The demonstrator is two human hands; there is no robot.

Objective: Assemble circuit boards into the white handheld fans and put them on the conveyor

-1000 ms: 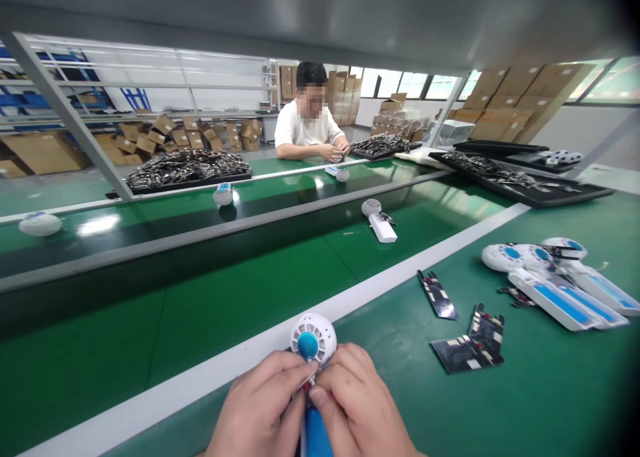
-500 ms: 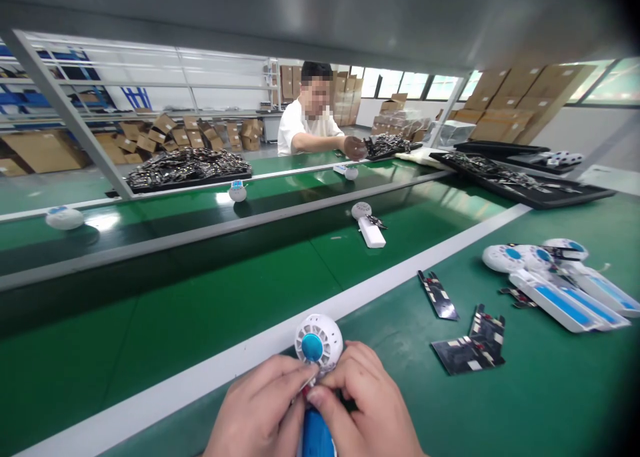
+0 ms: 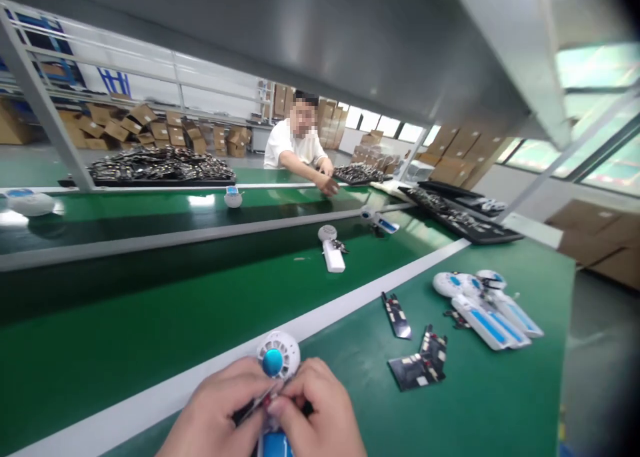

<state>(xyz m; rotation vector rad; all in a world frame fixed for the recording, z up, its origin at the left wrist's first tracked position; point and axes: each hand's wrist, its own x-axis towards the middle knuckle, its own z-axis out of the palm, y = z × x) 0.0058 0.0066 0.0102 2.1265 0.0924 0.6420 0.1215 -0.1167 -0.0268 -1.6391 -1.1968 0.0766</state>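
Note:
A white handheld fan (image 3: 279, 355) with a round head and blue centre lies at the near edge, its blue handle part (image 3: 276, 445) toward me. My left hand (image 3: 225, 407) pinches a thin dark piece at the fan's neck. Close beside it, my right hand (image 3: 317, 407) has thumb and finger pressed at the same neck, where a small red part shows; what exactly they grip is hidden. To the right lie dark flat boards (image 3: 417, 370) and a narrower one (image 3: 397, 315).
Several white-and-blue fans (image 3: 487, 313) are grouped at the right. More fans, one of them white (image 3: 333, 253), lie on the green belt (image 3: 150, 350). A person (image 3: 297, 143) reaches over the far side. Black trays (image 3: 500, 239) hold dark parts; a grey shelf (image 3: 300, 50) hangs overhead.
The view has turned right and tilted. Another blue-and-white fan now shows near the belt divider, and the person's arm has moved toward the belt. Both my hands remain at the fan's neck.

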